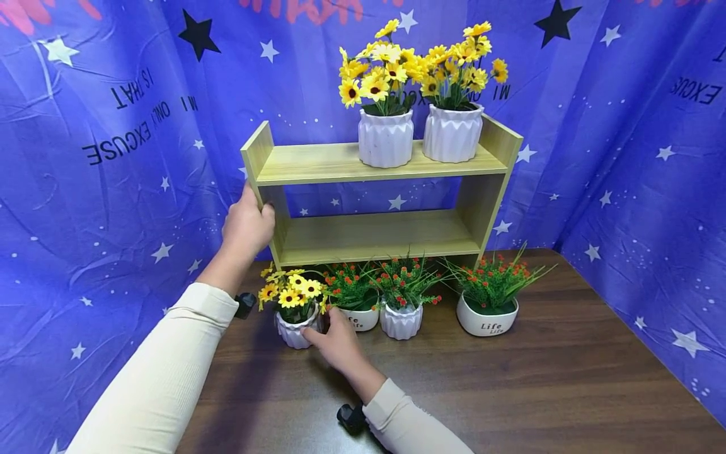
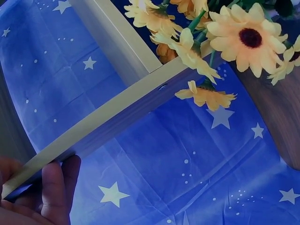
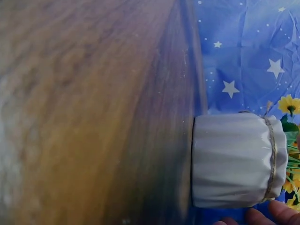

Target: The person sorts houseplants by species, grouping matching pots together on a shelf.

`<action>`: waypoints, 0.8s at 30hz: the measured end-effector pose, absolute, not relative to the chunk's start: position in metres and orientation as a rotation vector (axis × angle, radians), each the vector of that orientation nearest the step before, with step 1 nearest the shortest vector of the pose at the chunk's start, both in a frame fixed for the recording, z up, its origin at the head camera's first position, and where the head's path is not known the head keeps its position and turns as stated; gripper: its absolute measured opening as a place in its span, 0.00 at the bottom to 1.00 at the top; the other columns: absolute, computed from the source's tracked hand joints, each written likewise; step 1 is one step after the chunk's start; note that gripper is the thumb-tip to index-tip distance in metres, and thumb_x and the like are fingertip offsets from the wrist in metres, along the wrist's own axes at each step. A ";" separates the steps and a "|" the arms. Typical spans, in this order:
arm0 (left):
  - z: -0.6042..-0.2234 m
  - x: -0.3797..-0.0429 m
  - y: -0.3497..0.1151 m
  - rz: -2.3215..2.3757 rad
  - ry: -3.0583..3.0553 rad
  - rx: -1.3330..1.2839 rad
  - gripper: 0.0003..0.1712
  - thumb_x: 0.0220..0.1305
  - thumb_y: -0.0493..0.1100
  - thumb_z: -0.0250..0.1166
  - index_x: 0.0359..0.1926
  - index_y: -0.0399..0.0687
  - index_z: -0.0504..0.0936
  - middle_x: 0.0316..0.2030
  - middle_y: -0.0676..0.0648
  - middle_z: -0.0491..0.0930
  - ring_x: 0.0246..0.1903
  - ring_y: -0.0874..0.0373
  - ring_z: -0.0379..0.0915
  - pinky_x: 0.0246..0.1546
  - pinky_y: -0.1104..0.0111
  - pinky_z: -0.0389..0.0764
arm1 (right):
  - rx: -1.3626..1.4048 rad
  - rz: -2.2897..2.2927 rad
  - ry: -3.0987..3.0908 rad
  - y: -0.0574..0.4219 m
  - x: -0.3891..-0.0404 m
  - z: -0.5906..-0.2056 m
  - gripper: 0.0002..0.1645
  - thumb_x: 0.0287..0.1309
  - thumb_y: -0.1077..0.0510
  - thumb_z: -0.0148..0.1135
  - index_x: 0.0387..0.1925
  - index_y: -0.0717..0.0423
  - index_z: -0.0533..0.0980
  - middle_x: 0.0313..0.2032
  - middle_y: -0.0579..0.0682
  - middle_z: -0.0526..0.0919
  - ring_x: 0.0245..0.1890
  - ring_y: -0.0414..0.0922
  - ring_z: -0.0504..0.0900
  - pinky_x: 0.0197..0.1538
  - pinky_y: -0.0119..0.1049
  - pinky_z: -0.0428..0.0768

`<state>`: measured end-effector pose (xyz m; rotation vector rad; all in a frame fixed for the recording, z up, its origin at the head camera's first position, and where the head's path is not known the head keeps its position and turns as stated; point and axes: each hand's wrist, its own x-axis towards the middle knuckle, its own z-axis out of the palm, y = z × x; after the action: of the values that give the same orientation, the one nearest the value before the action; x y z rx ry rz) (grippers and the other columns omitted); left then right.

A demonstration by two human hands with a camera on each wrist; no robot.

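My left hand [image 1: 247,222] grips the left side panel of a two-tier light wooden shelf [image 1: 309,162]. In the left wrist view, the fingers [image 2: 52,190] wrap the edge of that panel [image 2: 110,105]. My right hand [image 1: 340,345] holds a white fluted pot [image 1: 291,335] of yellow daisies [image 1: 290,296] at its right side, thumb on the front. It stands on the table below the shelf's left end. The right wrist view shows the pot [image 3: 229,161] with twine round its neck and fingertips [image 3: 281,212] by the rim; the rest of the hand is out of frame.
Two white pots of yellow daisies [image 1: 386,142] [image 1: 452,135] stand on the top tier. Along the brown table [image 1: 510,391] are a red-flowered oval pot [image 1: 365,320], a red-flowered fluted pot [image 1: 401,323] and another oval pot [image 1: 486,321]. A blue star-printed curtain [image 1: 612,157] hangs behind.
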<state>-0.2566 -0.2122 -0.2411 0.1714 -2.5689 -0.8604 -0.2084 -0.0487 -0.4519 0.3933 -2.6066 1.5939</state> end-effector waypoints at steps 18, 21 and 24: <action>-0.242 -0.259 -0.212 -0.888 -2.571 0.174 0.33 0.72 0.44 0.48 0.75 0.48 0.53 0.57 0.26 0.73 0.54 0.28 0.72 0.48 0.37 0.70 | 0.226 1.717 -2.521 -0.075 -0.214 -0.466 0.57 0.43 0.47 0.78 0.66 0.74 0.61 0.60 0.67 0.74 0.61 0.58 0.73 0.63 0.50 0.70; -0.241 -0.259 -0.212 -0.889 -2.569 0.180 0.33 0.72 0.44 0.48 0.75 0.48 0.53 0.58 0.26 0.73 0.54 0.28 0.72 0.48 0.37 0.70 | 0.192 1.724 -2.498 -0.079 -0.215 -0.466 0.59 0.42 0.48 0.79 0.67 0.75 0.60 0.60 0.69 0.73 0.61 0.60 0.73 0.63 0.51 0.69; -0.242 -0.259 -0.211 -0.883 -2.573 0.182 0.33 0.73 0.44 0.48 0.75 0.48 0.53 0.57 0.26 0.73 0.54 0.28 0.72 0.48 0.38 0.70 | 0.151 1.702 -2.498 -0.083 -0.214 -0.467 0.62 0.39 0.47 0.80 0.67 0.76 0.59 0.60 0.70 0.73 0.61 0.61 0.73 0.63 0.51 0.69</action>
<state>-0.2585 -0.2111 -0.2417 0.1818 -2.5728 -0.8834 -0.2138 -0.0826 -0.4667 0.1511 -2.4982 1.7015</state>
